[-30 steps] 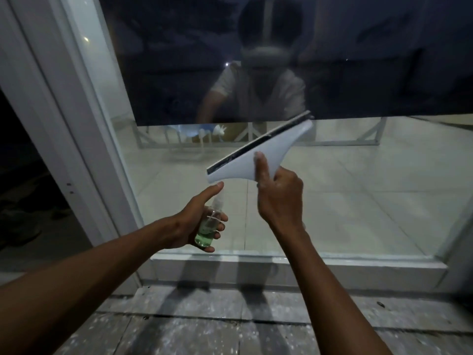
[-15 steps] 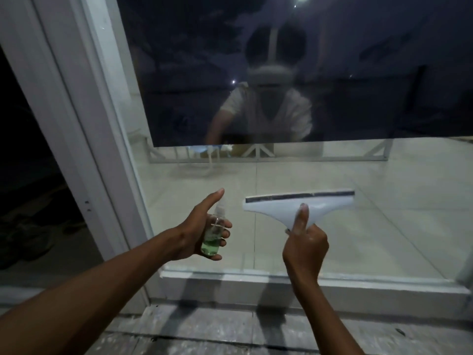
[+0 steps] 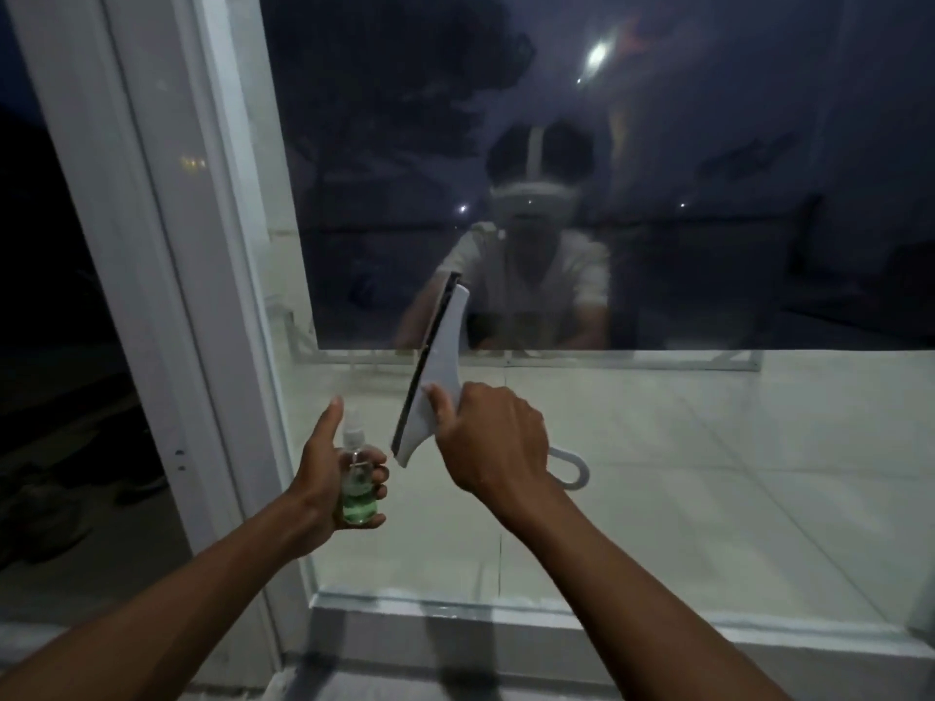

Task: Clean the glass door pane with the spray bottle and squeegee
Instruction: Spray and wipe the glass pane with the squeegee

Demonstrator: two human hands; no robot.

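The glass door pane [image 3: 683,447] fills the view ahead, dark on top and showing a pale tiled floor below. My right hand [image 3: 493,440] grips a white squeegee [image 3: 440,366] by its handle, thumb on the head; its black blade stands almost upright against the glass, and the handle's loop sticks out to the right of my hand. My left hand [image 3: 329,478] holds a small clear spray bottle [image 3: 356,485] with green liquid, thumb raised, just left of the squeegee's lower end.
A white door frame [image 3: 167,296] runs down the left side, with a dark opening beyond it. The frame's white bottom rail [image 3: 607,645] crosses below the pane. A person's reflection shows in the dark glass.
My right hand has turned the squeegee from level to nearly upright and shifted it left, up the pane. The left hand with the bottle has stayed put. The view has tilted up.
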